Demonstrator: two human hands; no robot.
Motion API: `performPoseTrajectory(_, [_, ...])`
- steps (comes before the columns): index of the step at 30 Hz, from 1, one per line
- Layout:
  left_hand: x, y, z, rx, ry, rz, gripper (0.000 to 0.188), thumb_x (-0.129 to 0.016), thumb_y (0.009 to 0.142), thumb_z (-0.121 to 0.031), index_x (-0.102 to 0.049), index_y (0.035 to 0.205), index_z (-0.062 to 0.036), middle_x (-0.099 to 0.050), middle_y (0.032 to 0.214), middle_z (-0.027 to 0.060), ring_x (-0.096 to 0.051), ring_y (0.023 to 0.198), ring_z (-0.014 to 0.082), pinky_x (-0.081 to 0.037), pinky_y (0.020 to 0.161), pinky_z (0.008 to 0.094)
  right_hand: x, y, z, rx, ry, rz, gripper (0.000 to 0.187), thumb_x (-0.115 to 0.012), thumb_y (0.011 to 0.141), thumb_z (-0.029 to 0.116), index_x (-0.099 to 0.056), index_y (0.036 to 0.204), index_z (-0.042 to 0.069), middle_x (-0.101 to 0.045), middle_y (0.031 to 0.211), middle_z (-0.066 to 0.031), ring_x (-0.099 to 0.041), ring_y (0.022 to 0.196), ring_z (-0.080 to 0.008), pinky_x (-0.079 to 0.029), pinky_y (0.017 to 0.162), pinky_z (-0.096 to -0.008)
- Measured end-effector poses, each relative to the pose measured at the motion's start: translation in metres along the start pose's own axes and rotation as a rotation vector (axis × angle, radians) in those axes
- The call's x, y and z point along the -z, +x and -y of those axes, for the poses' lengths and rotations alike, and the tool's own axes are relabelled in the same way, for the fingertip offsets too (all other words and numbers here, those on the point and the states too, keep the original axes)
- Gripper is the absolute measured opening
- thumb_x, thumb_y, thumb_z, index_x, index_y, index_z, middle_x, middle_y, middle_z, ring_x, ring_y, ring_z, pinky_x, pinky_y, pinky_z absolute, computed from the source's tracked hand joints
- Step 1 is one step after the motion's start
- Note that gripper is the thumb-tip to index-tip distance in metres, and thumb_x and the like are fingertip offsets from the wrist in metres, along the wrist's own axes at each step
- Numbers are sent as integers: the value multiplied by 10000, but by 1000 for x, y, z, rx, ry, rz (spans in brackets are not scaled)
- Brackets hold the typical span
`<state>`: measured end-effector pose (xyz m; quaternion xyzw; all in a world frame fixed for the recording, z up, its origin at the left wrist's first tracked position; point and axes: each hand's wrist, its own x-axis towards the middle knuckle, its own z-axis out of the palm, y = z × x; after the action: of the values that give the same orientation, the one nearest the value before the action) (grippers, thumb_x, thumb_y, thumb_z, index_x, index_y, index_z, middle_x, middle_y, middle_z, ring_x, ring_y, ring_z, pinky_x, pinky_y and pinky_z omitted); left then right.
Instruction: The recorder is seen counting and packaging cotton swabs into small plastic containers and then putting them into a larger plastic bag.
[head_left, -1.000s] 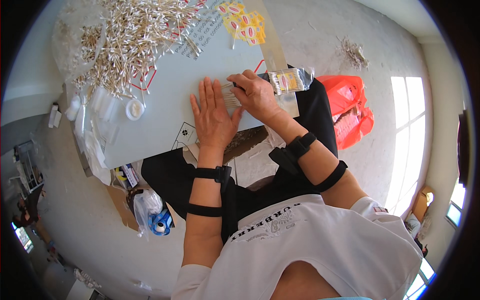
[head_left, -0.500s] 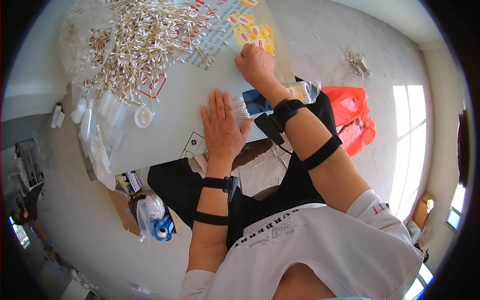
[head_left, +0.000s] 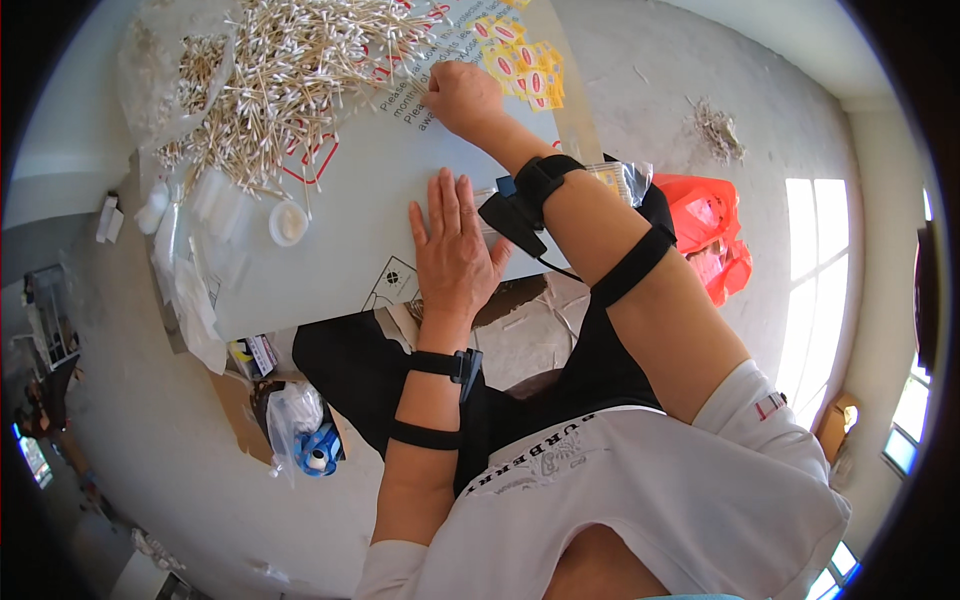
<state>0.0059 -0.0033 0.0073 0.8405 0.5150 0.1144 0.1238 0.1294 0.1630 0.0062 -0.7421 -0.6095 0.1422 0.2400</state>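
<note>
My left hand (head_left: 455, 250) lies flat on the table (head_left: 345, 250) near its front edge, fingers stretched out. Beside its fingertips a row of cotton swabs (head_left: 486, 198) is mostly hidden by the strapped device on my right wrist. Over the table's far side, my right hand (head_left: 465, 98) is closed with the fingers curled under. Whatever it may hold is hidden. It sits between a large loose heap of cotton swabs (head_left: 290, 85) to its left and several small yellow cards (head_left: 525, 65) to its right.
A clear packet (head_left: 625, 182) lies at the table's right edge, above a red plastic bag (head_left: 700, 230). Left on the table are a small round white tub (head_left: 289, 223) and clear plastic containers (head_left: 222, 205). Below stands a cardboard box (head_left: 240, 420) with a blue item (head_left: 318, 450).
My right hand has moved left, from beside the yellow cards toward the swab heap, still closed. My left hand stays flat in nearly the same place.
</note>
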Motion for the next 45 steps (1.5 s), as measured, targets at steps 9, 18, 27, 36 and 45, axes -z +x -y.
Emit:
performPoseTrajectory(9, [-5, -1, 1, -2, 14, -34, 908, -639, 855, -503, -260, 1503, 8, -248, 1580, 195, -221, 1474, 325, -151, 1179, 549, 33, -28, -38, 103, 162, 195, 99, -734, 724, 183, -702, 773, 102, -676, 749, -67, -662, 749, -264, -515, 660, -377])
performPoseTrajectory(18, [-3, -2, -1, -25, 29, -37, 865, -619, 875, -502, -299, 1481, 27, -266, 1568, 215, -220, 1469, 349, -136, 1177, 558, 48, -88, -57, 463, 307, 375, 104, -690, 780, 77, -727, 877, 74, -623, 914, -77, -637, 839, -256, -503, 746, -339])
performPoseTrajectory(27, [-6, -4, 7, -34, -73, -111, 786, -640, 886, -425, -352, 1453, 38, -301, 1546, 228, -238, 1463, 350, -136, 1176, 567, 35, -158, -43, 13, 1001, -88, 290, -475, 988, 19, -581, 1253, -31, -563, 1332, -98, -520, 1225, -168, -397, 1064, -298])
performPoseTrajectory(36, [6, 13, 16, -105, 33, 1, 716, -611, 913, -381, -367, 1464, 5, -293, 1568, 178, -243, 1469, 314, -148, 1186, 533, 21, -159, -46, -64, 1087, 14, 325, -473, 1007, 33, -533, 1320, -28, -571, 1321, -94, -529, 1230, -171, -408, 1061, -294])
performPoseTrajectory(45, [1, 0, 19, -96, -213, -81, 674, -589, 943, -344, -358, 1464, 15, -303, 1552, 209, -254, 1458, 339, -193, 1185, 495, 24, -179, -35, -43, 1134, -153, 339, -449, 1039, 111, -525, 1342, -18, -460, 1453, -122, -459, 1301, -174, -379, 1090, -301])
